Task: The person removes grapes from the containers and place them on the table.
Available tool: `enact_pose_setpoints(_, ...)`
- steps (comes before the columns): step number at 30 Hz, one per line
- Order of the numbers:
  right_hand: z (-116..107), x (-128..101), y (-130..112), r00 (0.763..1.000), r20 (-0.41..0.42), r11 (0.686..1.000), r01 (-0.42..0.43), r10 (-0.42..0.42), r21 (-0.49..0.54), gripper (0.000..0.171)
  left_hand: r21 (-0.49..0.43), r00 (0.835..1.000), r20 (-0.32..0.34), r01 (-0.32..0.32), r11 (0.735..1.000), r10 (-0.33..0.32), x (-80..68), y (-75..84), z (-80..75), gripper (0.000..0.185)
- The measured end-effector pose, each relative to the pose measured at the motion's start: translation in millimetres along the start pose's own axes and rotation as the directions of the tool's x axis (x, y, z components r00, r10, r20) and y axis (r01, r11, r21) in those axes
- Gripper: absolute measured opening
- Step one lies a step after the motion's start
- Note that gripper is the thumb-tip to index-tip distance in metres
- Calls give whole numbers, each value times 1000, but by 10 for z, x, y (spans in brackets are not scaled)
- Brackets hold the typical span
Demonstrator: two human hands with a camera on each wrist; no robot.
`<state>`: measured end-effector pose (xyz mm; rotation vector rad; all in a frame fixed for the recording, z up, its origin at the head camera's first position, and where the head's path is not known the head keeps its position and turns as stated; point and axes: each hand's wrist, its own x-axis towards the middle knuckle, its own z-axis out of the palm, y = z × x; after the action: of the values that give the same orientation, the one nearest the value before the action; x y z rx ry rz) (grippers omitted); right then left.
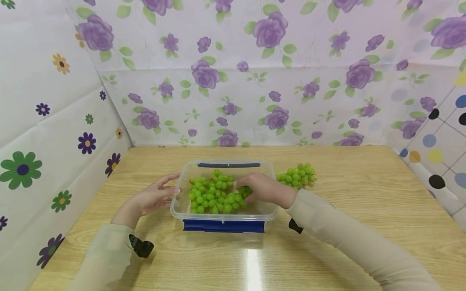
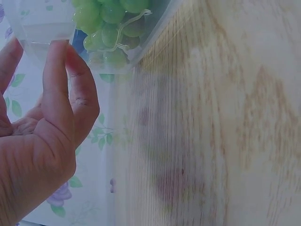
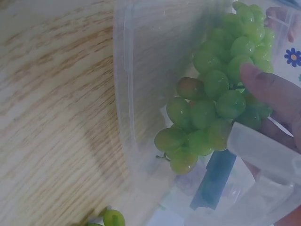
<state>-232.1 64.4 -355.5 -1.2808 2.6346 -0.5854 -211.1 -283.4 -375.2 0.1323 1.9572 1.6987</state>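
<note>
A clear plastic box (image 1: 271, 210) with blue clasps stands mid-table, holding green grapes (image 1: 211, 195). My left hand (image 1: 170, 189) lies against the box's left wall with straight fingers; in the left wrist view the fingertips (image 2: 56, 54) touch the box corner (image 2: 42, 23), with grapes (image 2: 113, 23) showing through it. My right hand (image 1: 246, 190) reaches inside the box, fingers curled onto the grape bunch. From the right wrist, the fingers (image 3: 270, 87) pinch the bunch (image 3: 207, 108) inside the box wall (image 3: 136, 94).
A second bunch of green grapes (image 1: 296, 176) lies on the wooden table (image 1: 364, 194) just right of the box's far corner; one of its grapes (image 3: 113, 218) shows in the right wrist view. Floral walls close in the left, back and right sides.
</note>
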Motion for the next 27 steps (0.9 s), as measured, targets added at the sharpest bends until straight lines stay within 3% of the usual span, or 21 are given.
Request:
enact_pose_setpoints(20,10,-72,14,1000,-23,1000,15,-14,26,42,-33,1000,15,-1,999,1,-14,17,19,77)
enact_pose_setpoints(27,17,-111,29,999,-50,999,14,-11,47,43,20,1000,-21,5,1000,-5,-15,34,15,76)
